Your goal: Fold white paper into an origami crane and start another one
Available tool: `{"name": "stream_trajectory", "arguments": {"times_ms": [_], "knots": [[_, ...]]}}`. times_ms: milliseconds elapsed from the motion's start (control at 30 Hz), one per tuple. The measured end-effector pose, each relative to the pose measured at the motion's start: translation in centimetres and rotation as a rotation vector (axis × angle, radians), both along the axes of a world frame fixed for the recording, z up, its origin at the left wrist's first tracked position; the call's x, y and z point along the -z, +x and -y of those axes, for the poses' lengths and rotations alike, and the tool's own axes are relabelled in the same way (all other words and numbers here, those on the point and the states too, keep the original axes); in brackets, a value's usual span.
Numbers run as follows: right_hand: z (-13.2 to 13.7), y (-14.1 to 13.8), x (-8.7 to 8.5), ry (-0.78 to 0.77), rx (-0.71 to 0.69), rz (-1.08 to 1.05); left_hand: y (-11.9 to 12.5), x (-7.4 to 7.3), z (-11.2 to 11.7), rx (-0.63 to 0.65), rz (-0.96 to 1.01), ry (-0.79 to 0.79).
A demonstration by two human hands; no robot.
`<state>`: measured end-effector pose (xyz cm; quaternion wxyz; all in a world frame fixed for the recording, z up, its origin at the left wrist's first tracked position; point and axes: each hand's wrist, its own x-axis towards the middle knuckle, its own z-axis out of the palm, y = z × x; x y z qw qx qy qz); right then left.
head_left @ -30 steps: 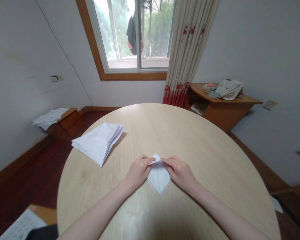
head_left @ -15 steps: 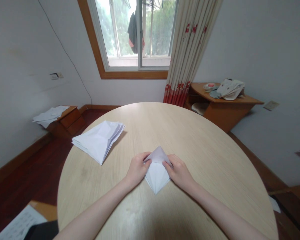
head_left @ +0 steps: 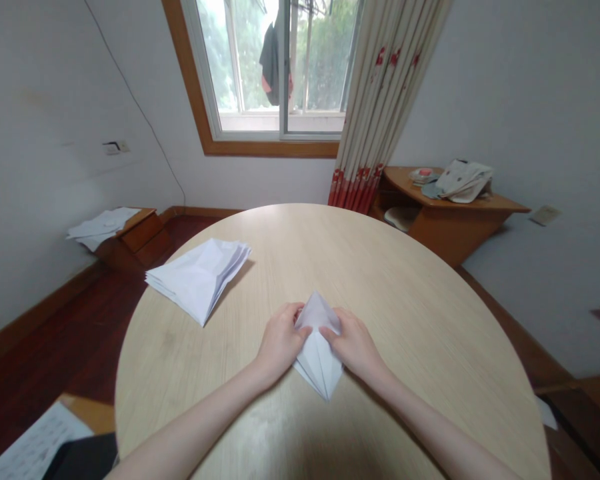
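A small folded white paper (head_left: 318, 347), kite-shaped with its point toward me, lies on the round wooden table (head_left: 430, 320). My left hand (head_left: 281, 341) grips its left edge with curled fingers. My right hand (head_left: 353, 343) pinches its right edge, fingers closed on the paper. The upper flap of the paper stands up between my two hands. Both forearms reach in from the bottom of the view.
A stack of folded white papers (head_left: 200, 275) lies on the table's left side. A low wooden cabinet with loose sheets (head_left: 115, 230) stands by the left wall. A corner desk (head_left: 445, 207) with a bag sits at the right, beside a curtain (head_left: 380, 100) and window.
The flat top of the paper has been lifted up into a standing flap between my hands. Both hands have drawn closer together on it, and the paper's point has shifted slightly right.
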<state>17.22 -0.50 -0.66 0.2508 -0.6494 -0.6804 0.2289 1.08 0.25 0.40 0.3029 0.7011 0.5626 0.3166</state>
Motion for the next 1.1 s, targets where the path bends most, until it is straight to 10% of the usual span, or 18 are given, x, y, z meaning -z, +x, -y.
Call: {"name": "stream_trajectory", "arguments": {"times_ms": [1100], "knots": [[0.1, 1.6, -0.9, 0.087, -0.21, -0.247, -0.8, -0.5, -0.3, 0.007, 0.104, -0.055]]}}
